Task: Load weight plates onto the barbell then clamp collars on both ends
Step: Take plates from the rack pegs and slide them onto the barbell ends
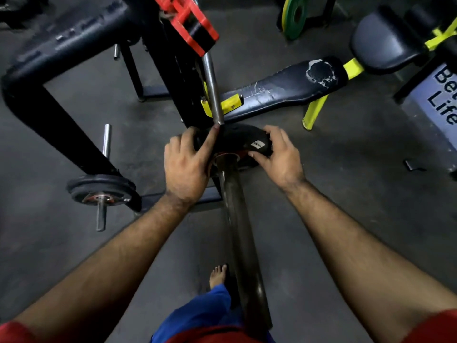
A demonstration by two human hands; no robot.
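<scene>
The barbell sleeve runs from my waist up the middle of the head view, and its thin shaft goes on toward a red rack hook. A black weight plate sits on the sleeve at its inner end. My left hand grips the plate's left rim, its index finger stretched up along the plate face. My right hand holds the right rim with curled fingers, the thumb near a white label. No collar shows on the sleeve.
A black rack frame stands at the left, with plates stored on a peg. A dark bench with yellow legs lies to the right. A green plate leans at the top. My bare foot stands beside the sleeve.
</scene>
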